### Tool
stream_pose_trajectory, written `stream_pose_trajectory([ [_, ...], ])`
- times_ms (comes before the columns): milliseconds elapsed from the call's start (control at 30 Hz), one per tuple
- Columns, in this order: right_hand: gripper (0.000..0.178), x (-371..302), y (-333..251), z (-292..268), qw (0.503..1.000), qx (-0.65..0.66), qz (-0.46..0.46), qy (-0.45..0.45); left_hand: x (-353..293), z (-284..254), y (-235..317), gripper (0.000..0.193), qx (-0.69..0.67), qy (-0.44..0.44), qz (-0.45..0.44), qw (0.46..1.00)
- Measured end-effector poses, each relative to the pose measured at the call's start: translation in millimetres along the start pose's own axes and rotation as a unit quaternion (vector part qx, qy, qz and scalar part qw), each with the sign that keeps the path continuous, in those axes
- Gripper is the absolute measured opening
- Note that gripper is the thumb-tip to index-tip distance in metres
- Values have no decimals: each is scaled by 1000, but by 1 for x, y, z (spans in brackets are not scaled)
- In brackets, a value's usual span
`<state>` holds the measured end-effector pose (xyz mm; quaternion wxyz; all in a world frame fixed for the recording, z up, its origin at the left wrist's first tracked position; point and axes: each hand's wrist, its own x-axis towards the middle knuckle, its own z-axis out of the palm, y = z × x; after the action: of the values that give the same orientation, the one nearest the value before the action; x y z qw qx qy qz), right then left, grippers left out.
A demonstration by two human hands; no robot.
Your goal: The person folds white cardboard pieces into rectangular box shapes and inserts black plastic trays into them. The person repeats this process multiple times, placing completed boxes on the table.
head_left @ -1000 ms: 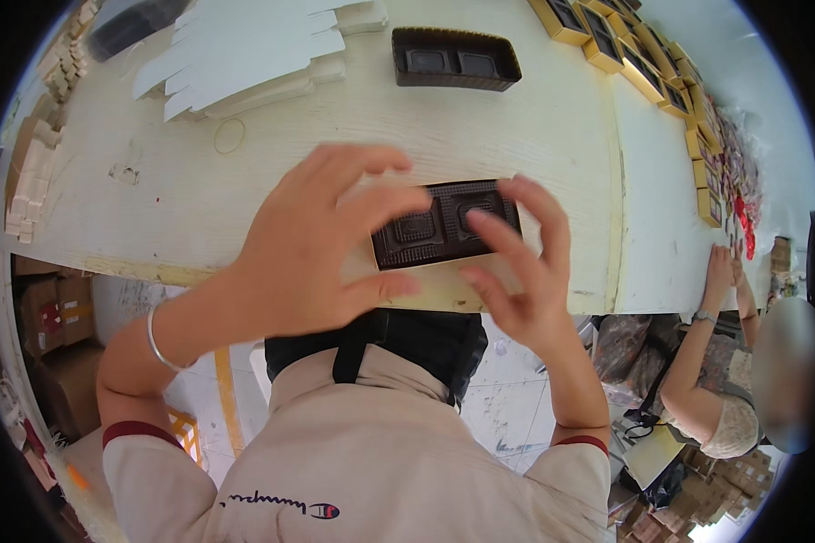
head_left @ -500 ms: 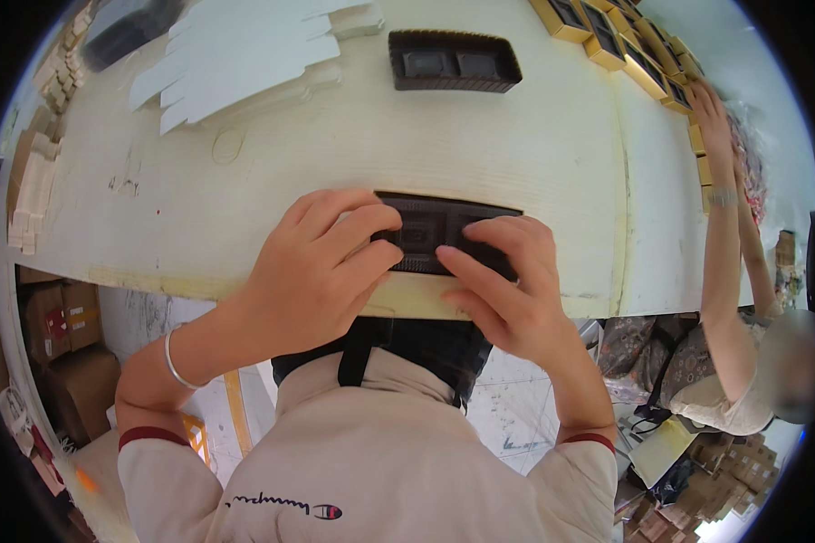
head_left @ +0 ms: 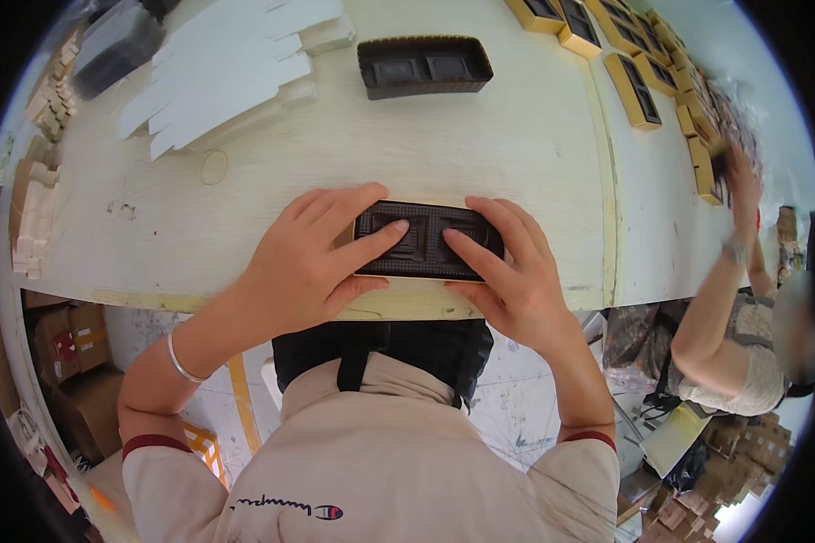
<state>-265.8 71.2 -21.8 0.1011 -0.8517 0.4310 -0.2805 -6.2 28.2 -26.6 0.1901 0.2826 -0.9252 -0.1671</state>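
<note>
Pale wooden counter (head_left: 480, 136), spanning the scene from left to right, with its near edge just in front of the person. White flat card blanks (head_left: 217, 72) lie in a loose stack at far left. A row of gold-rimmed boxes (head_left: 638, 86) runs along the far right side, where a co-worker's arm (head_left: 720, 290) reaches onto the counter. A spare dark tray (head_left: 424, 65) sits at far centre, well apart from the hands.

Dark moulded tray (head_left: 423, 241), lying flat inside a shallow gold-edged box at the counter's near edge, centre. It lies between the two hands and is touched by both.

Left hand (head_left: 303, 262), palm down at the tray's left end; fingers (head_left: 380, 237) are spread open and extended, with the index finger lying on the tray's top, pressing rather than gripping. Right hand (head_left: 507, 271), palm down at the tray's right end; its fingers are likewise extended and open, the index fingertip resting on the tray near its middle.

A thin bracelet (head_left: 179, 362) circles the left wrist. A rubber band (head_left: 214, 167) lies on the counter, left of centre.
</note>
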Motion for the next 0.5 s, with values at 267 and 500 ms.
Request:
stream_pose_trajectory([
  [267, 40, -8, 9, -19, 971, 199, 109, 80, 14, -16, 12, 60, -303, 188, -77, 931],
  [500, 38, -20, 30, -27, 980, -115, 73, 147, -7, -57, 64, 48, -323, 279, 87, 900],
])
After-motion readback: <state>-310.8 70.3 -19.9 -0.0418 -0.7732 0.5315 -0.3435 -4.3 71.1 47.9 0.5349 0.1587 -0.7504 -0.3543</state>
